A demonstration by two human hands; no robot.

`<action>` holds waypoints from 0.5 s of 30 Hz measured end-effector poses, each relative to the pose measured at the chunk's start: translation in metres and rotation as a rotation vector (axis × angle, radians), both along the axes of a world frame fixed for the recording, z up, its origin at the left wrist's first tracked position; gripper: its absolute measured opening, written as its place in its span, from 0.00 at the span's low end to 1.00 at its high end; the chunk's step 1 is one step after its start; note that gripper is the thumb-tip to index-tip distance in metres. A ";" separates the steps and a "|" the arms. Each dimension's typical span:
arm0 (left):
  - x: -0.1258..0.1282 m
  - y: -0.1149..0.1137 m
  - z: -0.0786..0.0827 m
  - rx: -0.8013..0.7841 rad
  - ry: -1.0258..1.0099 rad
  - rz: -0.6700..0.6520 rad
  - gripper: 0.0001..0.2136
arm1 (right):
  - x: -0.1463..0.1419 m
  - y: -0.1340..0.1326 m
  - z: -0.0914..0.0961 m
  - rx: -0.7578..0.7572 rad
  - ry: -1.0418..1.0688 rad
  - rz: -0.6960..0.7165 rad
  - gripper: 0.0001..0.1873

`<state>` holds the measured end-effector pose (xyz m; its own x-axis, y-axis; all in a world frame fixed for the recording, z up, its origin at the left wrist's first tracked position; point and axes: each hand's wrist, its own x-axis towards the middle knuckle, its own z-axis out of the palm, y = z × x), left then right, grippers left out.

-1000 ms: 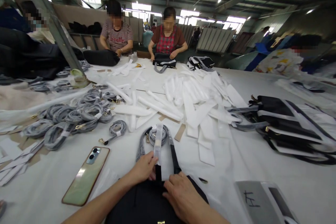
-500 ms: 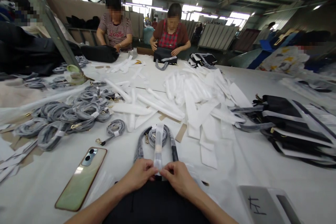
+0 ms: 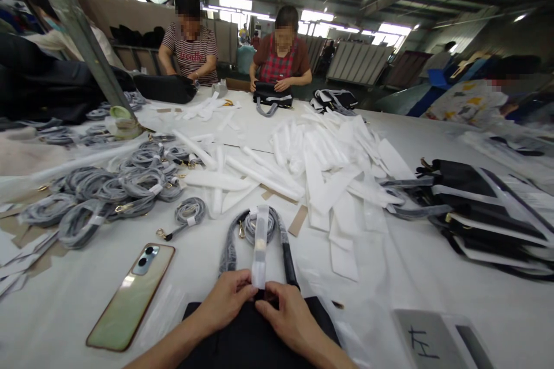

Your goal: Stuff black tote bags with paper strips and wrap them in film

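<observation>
Head view shows us the black bag [image 3: 246, 339] at the near side of the table [image 3: 370, 326], beneath both hands; the left hand [image 3: 229, 298] and right hand [image 3: 289, 312] curl their fingers in at the lower end of the white strip [image 3: 259, 259], whether gripping we cannot tell; we judge the bag light and soft, its film-wrapped handle [image 3: 229, 247] slippery, best held by the top edge.

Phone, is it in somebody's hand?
No, the phone lies on the table, to the left of the left hand.
</observation>
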<state>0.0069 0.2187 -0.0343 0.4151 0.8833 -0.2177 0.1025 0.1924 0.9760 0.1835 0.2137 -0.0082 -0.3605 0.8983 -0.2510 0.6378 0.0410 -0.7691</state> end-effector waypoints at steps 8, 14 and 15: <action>-0.003 0.017 0.005 -0.271 -0.228 0.146 0.15 | -0.013 -0.010 -0.008 0.062 0.136 -0.219 0.13; 0.015 0.044 0.000 -0.252 -0.317 0.304 0.21 | -0.013 -0.015 -0.012 0.084 0.239 -0.248 0.16; 0.017 0.045 0.000 -0.220 -0.336 0.337 0.21 | -0.013 -0.015 -0.014 0.088 0.246 -0.287 0.17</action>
